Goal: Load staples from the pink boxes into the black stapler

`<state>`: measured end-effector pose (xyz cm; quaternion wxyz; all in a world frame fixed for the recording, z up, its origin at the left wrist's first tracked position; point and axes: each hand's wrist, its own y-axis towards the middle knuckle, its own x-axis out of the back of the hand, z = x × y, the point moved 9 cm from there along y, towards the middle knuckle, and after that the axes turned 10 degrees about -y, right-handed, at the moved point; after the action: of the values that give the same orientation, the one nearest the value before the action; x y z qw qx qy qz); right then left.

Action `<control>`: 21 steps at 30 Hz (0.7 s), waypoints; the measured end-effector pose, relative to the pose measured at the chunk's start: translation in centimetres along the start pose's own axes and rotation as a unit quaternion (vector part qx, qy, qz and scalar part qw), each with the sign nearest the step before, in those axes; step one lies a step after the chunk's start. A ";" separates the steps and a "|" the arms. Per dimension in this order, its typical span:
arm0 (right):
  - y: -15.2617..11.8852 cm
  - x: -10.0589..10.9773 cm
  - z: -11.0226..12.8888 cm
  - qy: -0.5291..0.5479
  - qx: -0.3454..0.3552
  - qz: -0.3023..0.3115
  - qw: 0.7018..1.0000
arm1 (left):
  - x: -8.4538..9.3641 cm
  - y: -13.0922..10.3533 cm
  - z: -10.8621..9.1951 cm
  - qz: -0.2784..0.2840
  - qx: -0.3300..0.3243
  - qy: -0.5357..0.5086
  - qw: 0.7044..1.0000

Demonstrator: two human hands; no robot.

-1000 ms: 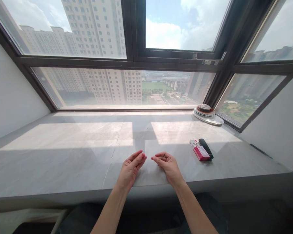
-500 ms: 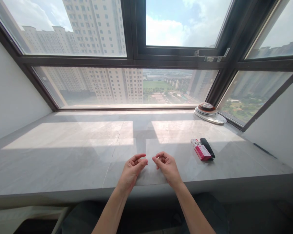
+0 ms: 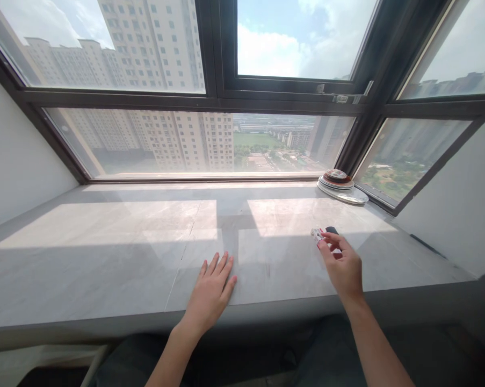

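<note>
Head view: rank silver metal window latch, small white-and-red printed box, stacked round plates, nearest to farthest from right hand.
1. White-and-red box: at the right hand.
2. Round plates: far right corner.
3. Window latch: above the plates.

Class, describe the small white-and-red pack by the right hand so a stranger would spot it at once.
Start at the wide pale window ledge and go to its right half, where the right hand is. The small white-and-red pack shows at that hand's fingertips, partly hidden. Its white, printed surface sets it apart from the dark object next to it.
</note>
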<state>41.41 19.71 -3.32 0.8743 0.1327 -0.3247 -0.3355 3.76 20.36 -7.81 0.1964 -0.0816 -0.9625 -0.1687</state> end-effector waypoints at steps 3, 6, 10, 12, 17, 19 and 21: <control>6.3 2.8 -6.4 -0.080 -0.056 0.061 0.993 | -0.4 -0.4 0.4 0.003 -0.019 0.094 0.995; 8.0 0.1 -10.2 -0.010 -0.107 0.268 0.957 | -0.9 -0.6 0.2 0.007 -0.032 0.132 0.991; 5.1 -4.3 -8.8 0.057 -0.131 0.341 0.929 | -0.8 -0.5 -0.2 -0.007 -0.020 0.103 0.994; 2.6 -7.4 -6.1 0.087 -0.128 0.338 0.928 | -0.3 -0.3 -0.3 -0.034 0.000 0.059 0.998; -5.0 -16.3 4.2 0.145 -0.073 0.358 0.919 | 0.8 0.7 -0.2 -0.103 0.067 0.006 0.992; -7.4 -18.7 7.9 0.164 -0.050 0.343 0.924 | 1.4 1.4 0.2 -0.125 0.103 0.021 0.987; -8.8 -19.7 10.4 0.170 -0.028 0.304 0.937 | 2.2 2.0 0.4 -0.155 0.117 0.058 0.979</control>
<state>19.06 26.33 -8.84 0.9801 0.0581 -0.1865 -0.0348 2.04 22.58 -6.62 0.2319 0.1016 -0.9634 -0.0879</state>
